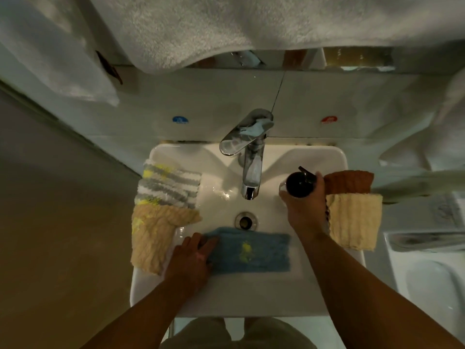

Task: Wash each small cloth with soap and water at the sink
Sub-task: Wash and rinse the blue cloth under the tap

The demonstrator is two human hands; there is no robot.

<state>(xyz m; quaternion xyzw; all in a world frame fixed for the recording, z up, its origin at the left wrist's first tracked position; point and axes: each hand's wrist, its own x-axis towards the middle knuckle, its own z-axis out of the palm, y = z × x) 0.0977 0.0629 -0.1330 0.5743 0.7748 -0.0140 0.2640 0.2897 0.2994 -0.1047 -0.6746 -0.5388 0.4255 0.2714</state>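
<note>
A blue cloth (254,250) with a yellow stain lies spread in the front of the white sink (251,295). My left hand (193,260) rests flat on the cloth's left end, fingers straight. My right hand (305,205) grips a black-topped soap pump bottle (299,183) at the sink's right rim. On the left rim lie a grey-and-white striped cloth (168,187) and a beige cloth (156,235), both with yellow stains. On the right rim lie a brown cloth (349,182) and a pale yellow cloth (354,220).
A chrome faucet (249,149) stands at the back of the sink, above the drain (245,220). White towels (226,28) hang overhead across the wall. A white fixture (427,280) sits to the right.
</note>
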